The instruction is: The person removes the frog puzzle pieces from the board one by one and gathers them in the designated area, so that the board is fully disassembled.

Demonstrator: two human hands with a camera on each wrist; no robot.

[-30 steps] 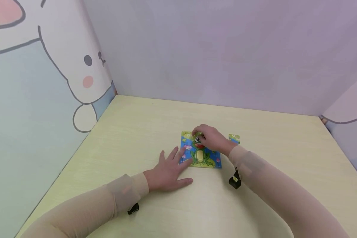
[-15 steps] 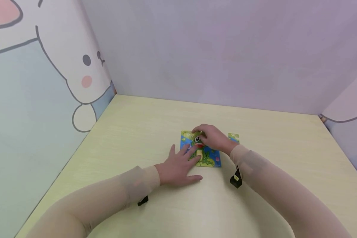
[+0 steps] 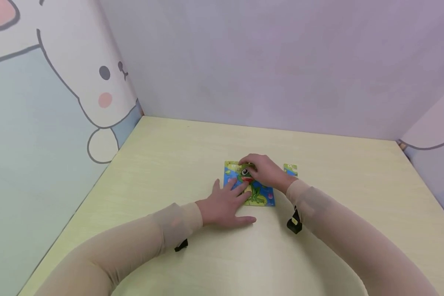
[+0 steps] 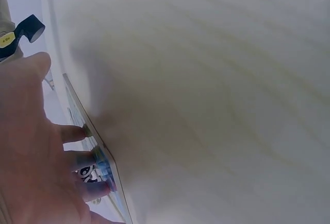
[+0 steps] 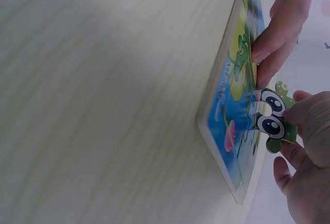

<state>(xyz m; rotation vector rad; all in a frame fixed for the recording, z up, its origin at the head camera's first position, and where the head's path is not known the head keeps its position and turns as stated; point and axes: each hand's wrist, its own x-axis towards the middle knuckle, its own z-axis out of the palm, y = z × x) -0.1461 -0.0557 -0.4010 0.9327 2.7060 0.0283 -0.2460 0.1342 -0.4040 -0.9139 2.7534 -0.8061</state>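
One spread left hand (image 3: 225, 207) rested on the frog jigsaw (image 3: 257, 193) at mid-frame, apparently steadying it, while the right hand (image 3: 265, 169) pinched the frog-head piece (image 5: 273, 115) by its top, likely to keep its lower edge free.

Your left hand (image 4: 31, 157) fills the lower left, thumb spread apart from the rest. Your straight fingers (image 4: 77, 159) touch their tips to a thin printed board (image 4: 109, 163), seen nearly edge-on, slanting down to the bottom of the frame. Blue print near the fingertips; a black-and-white eye (image 4: 85, 172) shows between two of them. Pale surface (image 4: 216, 90), faint yellowish streaks, soft shadow beside the board. Upper left: black device (image 4: 30, 28), yellow label (image 4: 7, 39).
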